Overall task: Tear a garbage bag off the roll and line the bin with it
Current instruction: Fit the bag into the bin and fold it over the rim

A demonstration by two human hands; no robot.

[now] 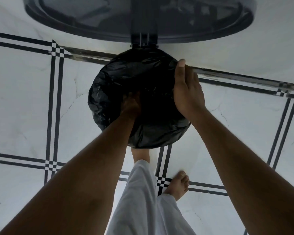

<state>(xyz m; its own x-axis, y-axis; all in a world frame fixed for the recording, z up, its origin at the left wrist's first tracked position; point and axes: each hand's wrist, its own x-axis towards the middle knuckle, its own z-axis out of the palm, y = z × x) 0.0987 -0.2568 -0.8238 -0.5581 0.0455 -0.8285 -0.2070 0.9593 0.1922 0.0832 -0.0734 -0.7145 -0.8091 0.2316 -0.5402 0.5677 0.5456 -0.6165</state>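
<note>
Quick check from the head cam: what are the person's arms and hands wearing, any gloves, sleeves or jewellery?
No gloves on the left hand or right hand. Both forearms are bare with no sleeves in view, and no watch, ring or bracelet shows. Loose white trousers and bare feet below.

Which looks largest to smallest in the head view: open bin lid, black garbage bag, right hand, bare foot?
1. Open bin lid, partly cropped.
2. Black garbage bag.
3. Right hand.
4. Bare foot.
</note>
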